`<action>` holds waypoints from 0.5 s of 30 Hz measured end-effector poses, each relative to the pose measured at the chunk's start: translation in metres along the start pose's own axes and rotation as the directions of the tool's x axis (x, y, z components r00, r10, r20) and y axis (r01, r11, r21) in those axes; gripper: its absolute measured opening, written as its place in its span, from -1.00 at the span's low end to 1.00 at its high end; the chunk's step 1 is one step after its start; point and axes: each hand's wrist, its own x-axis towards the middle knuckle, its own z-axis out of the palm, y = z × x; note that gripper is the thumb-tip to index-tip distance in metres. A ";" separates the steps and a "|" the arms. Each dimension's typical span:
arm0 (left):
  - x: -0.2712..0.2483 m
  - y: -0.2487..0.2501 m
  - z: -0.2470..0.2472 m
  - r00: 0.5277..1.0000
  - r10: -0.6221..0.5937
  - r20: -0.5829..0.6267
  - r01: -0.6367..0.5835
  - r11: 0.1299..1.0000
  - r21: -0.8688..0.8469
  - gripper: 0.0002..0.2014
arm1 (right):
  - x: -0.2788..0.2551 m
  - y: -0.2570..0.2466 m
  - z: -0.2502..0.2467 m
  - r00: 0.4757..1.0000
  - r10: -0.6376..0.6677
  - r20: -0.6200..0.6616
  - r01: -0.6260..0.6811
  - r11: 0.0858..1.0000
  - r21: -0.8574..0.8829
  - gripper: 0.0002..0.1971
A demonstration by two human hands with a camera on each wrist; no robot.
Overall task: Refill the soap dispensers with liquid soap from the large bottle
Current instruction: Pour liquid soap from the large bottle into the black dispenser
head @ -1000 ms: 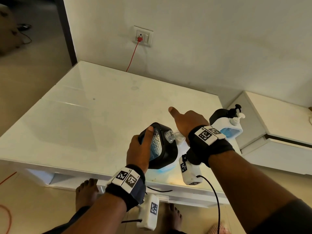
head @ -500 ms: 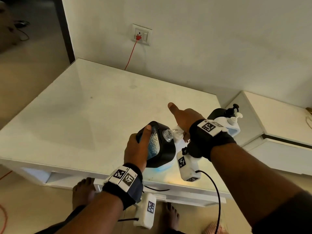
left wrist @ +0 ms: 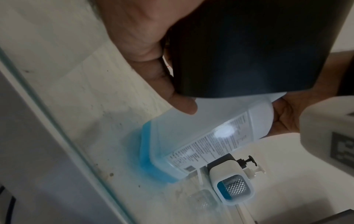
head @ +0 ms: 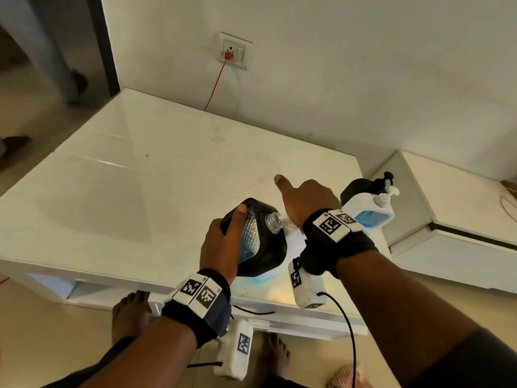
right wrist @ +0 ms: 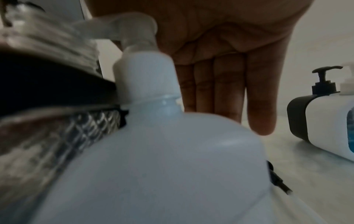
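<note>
Dispensing under way, judged by the layout. Described here outward from the big bottle (left wrist: 201, 136), left to right.

Just left of it: left hand (head: 221, 247), wrapped round a black dispenser (head: 268, 256), thumb laid up the front edge beside the clear patterned window. Lifted off the table (head: 140, 191), tipped so that the open neck (head: 272, 222) met the spout of the pump (right wrist: 134, 30).

Centre: the big bottle itself, standing on the table's near edge, translucent white, with only a shallow blue layer at the bottom. Probably light and easy to topple; walls likely thin enough to flex under a squeeze. Best steadied at the shoulder or pressed straight down, not sideways.

On top of it: right hand (head: 307, 200), flat and unclenched, palm over the pump head, fingers (right wrist: 220, 91) hanging straight behind the neck, thumb stuck out. Gripping nothing.

Right of it, near but apart: a white dispenser (head: 369, 211) and another black one behind, both capped with pumps, lying tilted on the table.

Held dispenser judged rigid and smooth, slippery if soap dribbled; a grip across its narrow sides looked soundest.
</note>
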 end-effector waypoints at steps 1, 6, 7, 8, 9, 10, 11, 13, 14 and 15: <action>0.001 -0.001 0.000 1.000 -0.002 0.002 0.002 1.000 0.009 0.06 | 0.001 0.000 -0.002 0.999 0.001 0.040 -0.002 1.000 0.016 -0.23; -0.001 0.002 0.002 1.000 -0.020 -0.007 0.020 1.000 0.010 -0.03 | 0.003 -0.003 -0.009 0.992 -0.004 0.125 -0.007 0.997 0.083 -0.22; 0.000 0.002 0.001 1.000 -0.027 -0.009 0.027 1.000 0.006 -0.11 | 0.002 -0.002 -0.008 0.993 -0.005 0.115 -0.005 0.997 0.083 -0.23; 0.001 0.001 0.001 0.999 -0.034 -0.019 0.034 0.999 0.005 -0.20 | 0.001 -0.001 -0.006 0.995 -0.007 0.098 -0.001 0.997 0.081 -0.24; 0.002 0.000 0.001 0.999 -0.038 -0.028 0.039 0.999 0.009 -0.27 | 0.001 0.000 -0.004 0.997 -0.009 0.077 0.002 0.996 0.086 -0.26; 0.003 -0.001 0.001 0.999 -0.044 -0.030 0.045 0.999 0.017 -0.30 | 0.001 0.001 -0.002 0.999 -0.011 0.053 0.006 0.996 0.087 -0.28; 0.003 -0.002 0.001 0.998 -0.049 -0.028 0.050 0.999 0.022 -0.28 | 0.001 0.002 -0.001 0.999 -0.013 0.029 0.011 0.997 0.079 -0.29; 0.001 -0.001 0.001 0.998 -0.052 -0.019 0.052 0.998 0.021 -0.20 | 0.001 0.003 0.002 1.000 -0.020 -0.013 0.020 0.999 0.041 -0.31; -0.001 0.001 0.001 0.999 -0.050 -0.017 0.051 0.999 0.016 -0.16 | 0.001 0.003 0.003 0.999 -0.018 -0.026 0.019 1.000 0.024 -0.32; -0.002 0.002 0.001 0.999 -0.049 -0.017 0.049 0.999 0.012 -0.13 | 0.000 0.003 0.004 0.999 -0.014 -0.034 0.014 1.000 0.014 -0.33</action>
